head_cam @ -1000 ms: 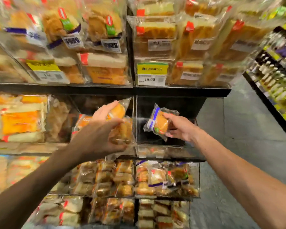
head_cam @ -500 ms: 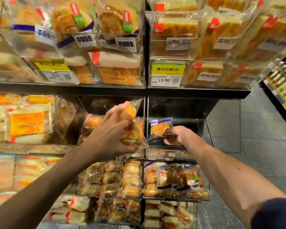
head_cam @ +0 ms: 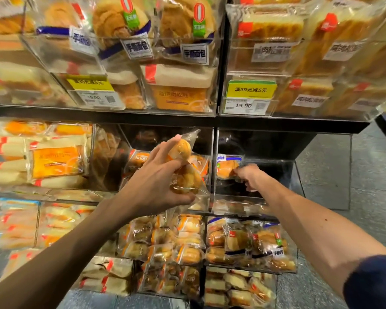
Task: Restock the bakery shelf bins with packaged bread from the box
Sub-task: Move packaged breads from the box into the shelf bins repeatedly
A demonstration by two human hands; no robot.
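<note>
My left hand [head_cam: 155,181] grips two clear packets of golden buns [head_cam: 184,168], one above the other, in front of the middle-shelf bin [head_cam: 165,197] that holds a few orange-labelled packets. My right hand [head_cam: 249,178] reaches into the nearly empty clear bin [head_cam: 276,175] to the right and pinches the corner of a blue-and-white bun packet [head_cam: 227,167] standing at the bin's left side. The box is out of view.
Full bins of large bread bags fill the shelf above, with yellow price tags [head_cam: 251,97] on the fronts. Lower bins [head_cam: 243,241] are packed with small bun packets. Grey floor [head_cam: 354,175] and another shelf unit lie to the right.
My right hand has carried the blue-and-white packet from in front of the shelf into the right bin. The camera has moved closer. My left hand holds its packets in much the same place.
</note>
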